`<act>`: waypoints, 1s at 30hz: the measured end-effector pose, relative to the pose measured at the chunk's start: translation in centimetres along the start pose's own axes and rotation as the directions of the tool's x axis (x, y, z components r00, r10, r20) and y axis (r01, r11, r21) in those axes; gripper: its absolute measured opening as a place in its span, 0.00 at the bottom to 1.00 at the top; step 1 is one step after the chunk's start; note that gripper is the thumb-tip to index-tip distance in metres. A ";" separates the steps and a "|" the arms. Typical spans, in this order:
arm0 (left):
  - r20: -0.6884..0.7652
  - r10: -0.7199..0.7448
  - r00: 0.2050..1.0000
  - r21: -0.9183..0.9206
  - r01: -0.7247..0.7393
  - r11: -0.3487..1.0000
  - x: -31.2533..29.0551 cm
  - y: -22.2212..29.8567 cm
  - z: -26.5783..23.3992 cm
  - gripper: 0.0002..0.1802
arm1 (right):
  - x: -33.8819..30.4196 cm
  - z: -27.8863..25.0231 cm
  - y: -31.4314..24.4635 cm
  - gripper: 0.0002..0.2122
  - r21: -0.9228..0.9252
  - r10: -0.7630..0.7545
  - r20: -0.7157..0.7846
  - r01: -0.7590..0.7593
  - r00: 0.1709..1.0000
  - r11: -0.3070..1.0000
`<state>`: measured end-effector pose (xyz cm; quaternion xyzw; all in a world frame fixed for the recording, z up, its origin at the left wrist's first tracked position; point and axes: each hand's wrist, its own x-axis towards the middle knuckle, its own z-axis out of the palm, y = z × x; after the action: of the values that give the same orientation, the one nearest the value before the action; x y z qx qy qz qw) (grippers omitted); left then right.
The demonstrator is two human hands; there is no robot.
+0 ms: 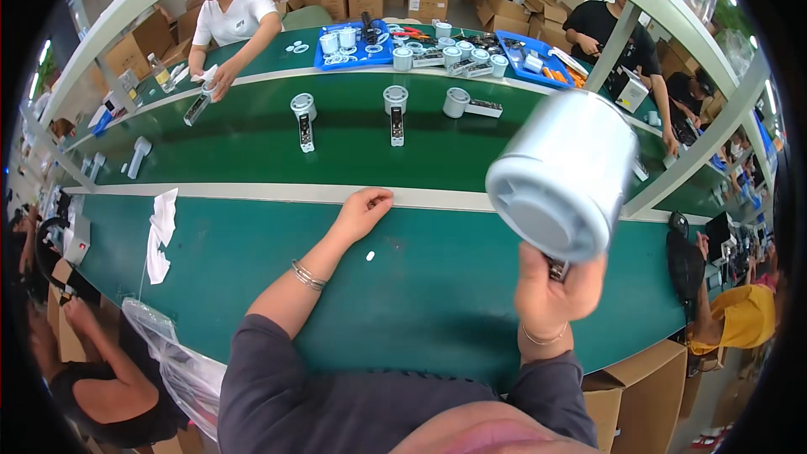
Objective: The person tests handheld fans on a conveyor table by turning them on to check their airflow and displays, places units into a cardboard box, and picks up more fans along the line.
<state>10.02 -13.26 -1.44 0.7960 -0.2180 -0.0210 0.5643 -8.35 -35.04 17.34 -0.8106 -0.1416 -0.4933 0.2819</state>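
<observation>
My right hand [559, 290] grips a handheld device by its narrow, dark handle and holds it up close. Its big white cylindrical head [563, 176] tilts toward the lower left, showing a round recessed end; the fingers hide most of the handle. My left hand [368, 204] rests on the pale rail at the bench's far edge, its fingers curled and nothing visible in them. Just below that hand, a small white piece [370, 256] lies on the green bench [420, 303].
Beyond the rail, a green conveyor [345, 164] carries similar devices [396, 113]. Across it, a person in white [235, 17] handles one beside a blue tray [357, 50] of parts. A white cloth [161, 231] lies on my bench's left; white frame posts [698, 151] slant at right.
</observation>
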 end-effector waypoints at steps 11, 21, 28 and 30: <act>-0.005 -0.044 0.999 0.125 0.044 0.991 0.5 3.1 -0.2 0.12 | -0.8 3.3 1.5 0.09 0.496 0.166 0.186 -0.238 0.968 0.835; -0.018 0.066 0.998 -0.063 -0.067 0.996 0.1 -0.8 0.7 0.12 | -1.4 2.9 0.7 0.22 0.725 0.039 -0.317 0.215 0.948 0.654; 0.038 0.040 0.998 0.082 -0.043 0.996 0.4 -0.6 0.0 0.11 | -2.7 3.9 1.3 0.24 0.853 0.228 0.088 -0.192 0.970 0.486; -0.041 0.097 0.994 0.038 -0.096 0.995 0.3 -1.3 -0.2 0.10 | -0.7 4.7 0.0 0.16 0.478 0.299 0.278 -0.401 0.913 0.781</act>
<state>10.79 -12.84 -2.42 0.7950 -0.2443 0.0274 0.5546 -5.24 -32.21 15.08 -0.7568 -0.1431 -0.2961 0.5648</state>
